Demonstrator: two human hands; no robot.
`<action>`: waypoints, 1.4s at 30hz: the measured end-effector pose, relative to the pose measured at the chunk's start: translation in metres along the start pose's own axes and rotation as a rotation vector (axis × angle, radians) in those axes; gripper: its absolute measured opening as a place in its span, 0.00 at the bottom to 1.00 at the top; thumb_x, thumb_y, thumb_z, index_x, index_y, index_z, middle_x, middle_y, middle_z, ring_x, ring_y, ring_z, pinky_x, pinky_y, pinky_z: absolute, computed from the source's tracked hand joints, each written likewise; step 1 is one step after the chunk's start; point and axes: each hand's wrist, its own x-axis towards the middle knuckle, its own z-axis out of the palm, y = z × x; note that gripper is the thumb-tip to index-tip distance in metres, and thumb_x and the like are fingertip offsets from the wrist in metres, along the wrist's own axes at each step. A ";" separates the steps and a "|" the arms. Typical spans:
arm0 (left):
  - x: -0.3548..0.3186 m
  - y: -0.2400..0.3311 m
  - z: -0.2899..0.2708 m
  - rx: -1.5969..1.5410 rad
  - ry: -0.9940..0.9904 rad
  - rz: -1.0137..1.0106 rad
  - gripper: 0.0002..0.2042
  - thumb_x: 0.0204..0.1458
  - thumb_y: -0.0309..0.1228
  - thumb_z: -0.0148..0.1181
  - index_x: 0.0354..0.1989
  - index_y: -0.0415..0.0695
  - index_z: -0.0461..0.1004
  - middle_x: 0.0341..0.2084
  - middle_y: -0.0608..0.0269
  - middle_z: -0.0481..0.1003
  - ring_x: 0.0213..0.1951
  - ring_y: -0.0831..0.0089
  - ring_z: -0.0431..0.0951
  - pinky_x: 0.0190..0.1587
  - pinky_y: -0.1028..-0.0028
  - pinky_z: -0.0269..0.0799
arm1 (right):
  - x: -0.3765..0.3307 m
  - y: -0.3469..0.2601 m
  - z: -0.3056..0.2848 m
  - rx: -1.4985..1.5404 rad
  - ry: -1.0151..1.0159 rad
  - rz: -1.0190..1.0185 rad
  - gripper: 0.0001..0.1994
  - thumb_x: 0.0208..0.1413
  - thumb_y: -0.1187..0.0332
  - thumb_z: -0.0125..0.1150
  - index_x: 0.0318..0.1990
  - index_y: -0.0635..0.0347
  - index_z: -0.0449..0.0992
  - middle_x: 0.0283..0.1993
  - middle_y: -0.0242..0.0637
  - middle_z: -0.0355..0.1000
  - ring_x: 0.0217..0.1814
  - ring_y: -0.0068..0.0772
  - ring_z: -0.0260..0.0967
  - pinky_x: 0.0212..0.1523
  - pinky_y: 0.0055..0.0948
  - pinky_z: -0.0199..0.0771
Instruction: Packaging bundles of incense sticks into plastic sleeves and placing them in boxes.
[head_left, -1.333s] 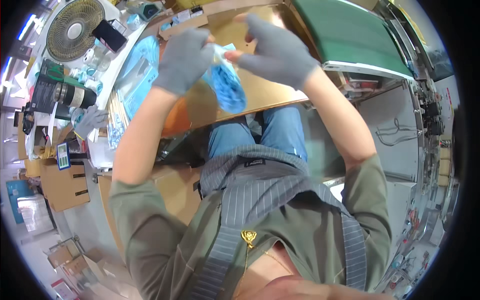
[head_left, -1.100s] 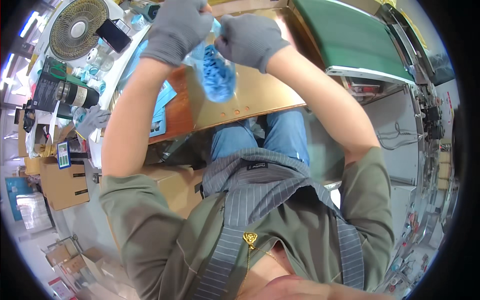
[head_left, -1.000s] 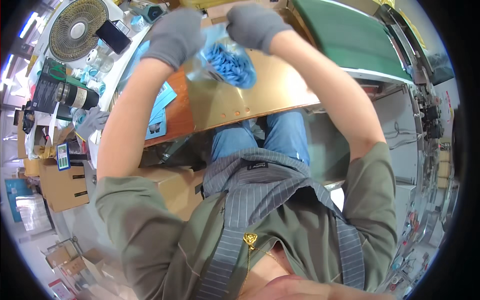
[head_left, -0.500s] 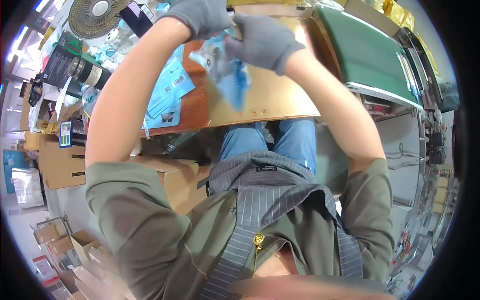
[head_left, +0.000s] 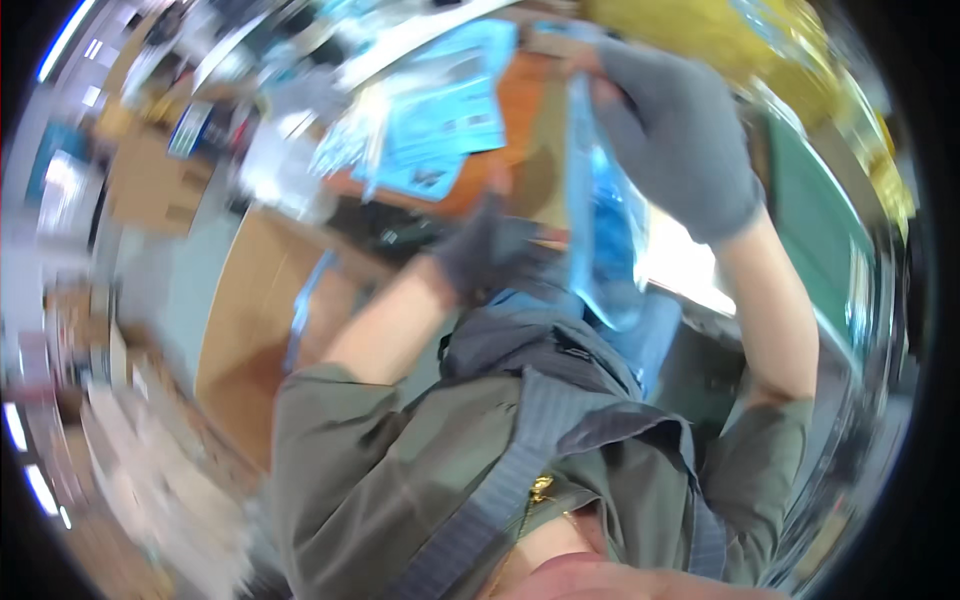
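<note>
In a grey fingerless glove, my right hand (head_left: pixel 680 140) pinches the top of a blue plastic pouch (head_left: pixel 605 215), which hangs down over the table's front edge and my lap. The pouch has a clear, glossy side with darker blue showing through. Lower and to the left, my left hand (head_left: pixel 490 240), gloved the same way, is blurred by motion. Its thumb and fingers are apart with nothing visible between them, near the table's front edge. Several flat blue packages (head_left: pixel 440 120) are spread on the brown tabletop (head_left: pixel 520 110) beyond it.
An open cardboard box (head_left: pixel 250 300) with a blue strip inside stands at my left, below table height. A green surface (head_left: pixel 810 200) lies at the right. Yellow plastic wrapping (head_left: pixel 700 35) sits at the far right. Another carton (head_left: pixel 155 180) is further left.
My left hand has let go of the pouch and come down toward me. My right hand has moved right, still gripping the pouch. The view has turned left, bringing the open box into sight.
</note>
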 end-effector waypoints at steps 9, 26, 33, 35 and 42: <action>-0.098 -0.075 0.121 0.362 0.390 0.931 0.27 0.47 0.43 0.57 0.52 0.37 0.67 0.38 0.53 0.74 0.39 0.63 0.77 0.43 0.67 0.75 | 0.014 -0.117 0.007 0.353 -0.055 -0.466 0.10 0.53 0.76 0.53 0.42 0.68 0.75 0.30 0.46 0.73 0.29 0.43 0.72 0.31 0.32 0.71; -0.425 0.025 -0.106 0.670 1.629 0.893 0.21 0.57 0.46 0.48 0.52 0.45 0.69 0.39 0.62 0.72 0.37 0.67 0.74 0.41 0.66 0.69 | -0.051 -0.012 0.060 0.338 -0.127 0.106 0.09 0.48 0.75 0.59 0.39 0.63 0.75 0.32 0.42 0.74 0.33 0.43 0.73 0.34 0.33 0.73; -0.184 0.083 0.081 1.858 1.405 1.763 0.11 0.56 0.29 0.49 0.40 0.37 0.74 0.22 0.68 0.68 0.24 0.80 0.66 0.26 0.77 0.63 | -0.225 0.060 0.076 -0.054 -0.196 0.794 0.16 0.54 0.60 0.54 0.46 0.61 0.72 0.46 0.49 0.70 0.48 0.52 0.67 0.49 0.41 0.68; -0.132 0.105 0.080 2.095 1.342 1.470 0.12 0.57 0.30 0.50 0.44 0.36 0.73 0.28 0.63 0.73 0.29 0.76 0.70 0.33 0.77 0.67 | -0.256 0.074 0.099 -0.198 -0.056 0.846 0.20 0.53 0.58 0.55 0.48 0.62 0.69 0.51 0.53 0.66 0.53 0.55 0.63 0.54 0.44 0.65; -0.035 0.231 -0.043 3.380 1.203 -0.099 0.15 0.54 0.33 0.50 0.44 0.36 0.72 0.46 0.45 0.71 0.47 0.50 0.72 0.48 0.60 0.67 | -0.320 0.109 0.140 -0.370 0.111 0.709 0.27 0.51 0.55 0.54 0.54 0.63 0.66 0.60 0.51 0.60 0.63 0.51 0.55 0.63 0.50 0.51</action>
